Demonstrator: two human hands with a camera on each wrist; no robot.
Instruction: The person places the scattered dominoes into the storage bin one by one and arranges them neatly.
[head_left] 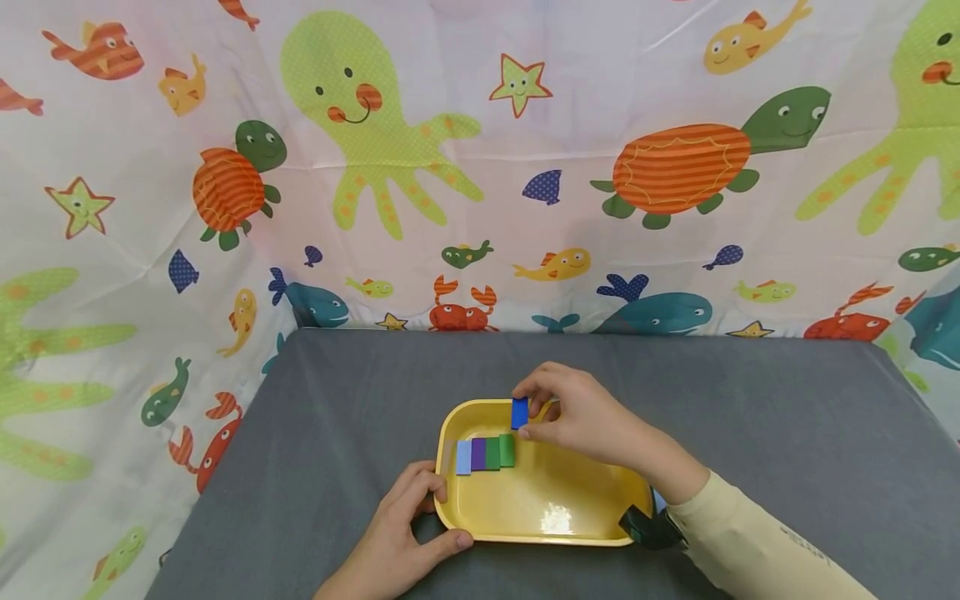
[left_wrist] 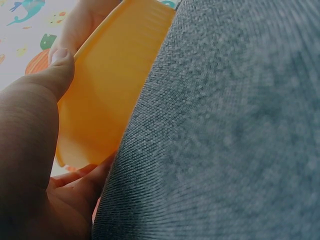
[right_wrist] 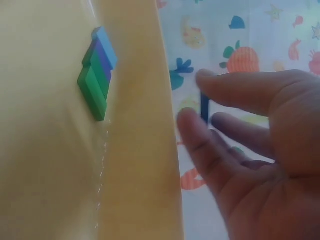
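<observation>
Cream sleeve (head_left: pixel 757 542): nearest item, lower right. Right hand (head_left: pixel 585 412): thumb and fingertips pinching one blue block (head_left: pixel 519 414). Blue block: small, flat, oblong; judged light, stiff, slightly slippery, not fragile; best taken by its broad faces near one end. Location: at the right hand's fingertips, over the far side of the yellow tray (head_left: pixel 592 492); contact with it cannot be told. Yellow tray: shallow, glossy, probably rigid; best held by the rim. Left hand (head_left: pixel 408 521): gripping its near-left corner. Inside, toward the left, side by side: light blue block (head_left: pixel 463 458), purple block (head_left: pixel 478 455), dark green block (head_left: pixel 492 454), light green block (head_left: pixel 507 451).
</observation>
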